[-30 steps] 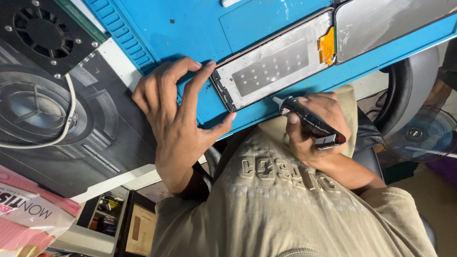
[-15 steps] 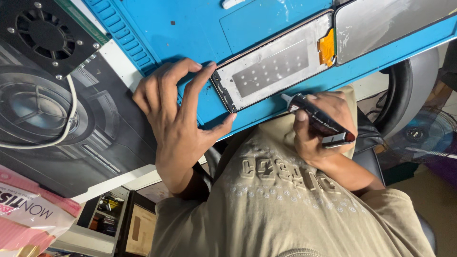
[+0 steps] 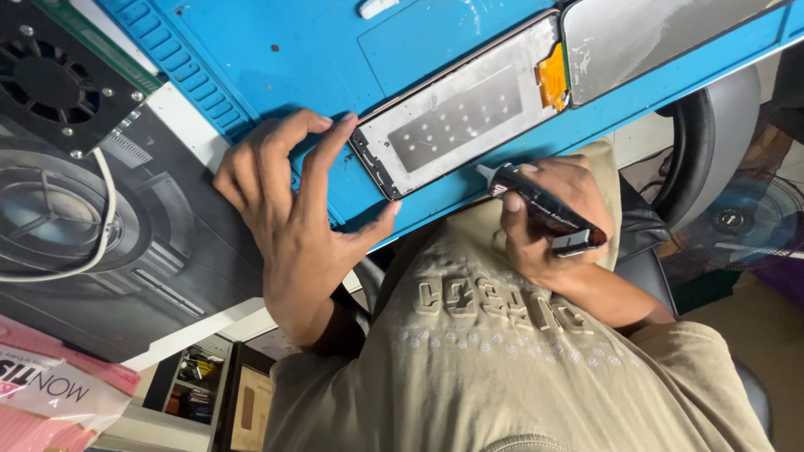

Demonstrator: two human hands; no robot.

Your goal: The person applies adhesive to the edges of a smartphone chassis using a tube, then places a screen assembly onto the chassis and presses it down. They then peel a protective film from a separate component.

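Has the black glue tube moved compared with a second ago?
Yes, slightly. The black tube in the right hand has shifted rightward along the blue mat's edge, judged against the phone frame that the left hand steadies.

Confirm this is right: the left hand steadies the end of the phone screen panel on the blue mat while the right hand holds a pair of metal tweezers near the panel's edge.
Not quite. The right hand holds a dark glue tube with a pale nozzle, not metal tweezers; the head view shows it. The rest stands: the left hand steadies the end of the phone screen panel on the blue mat.
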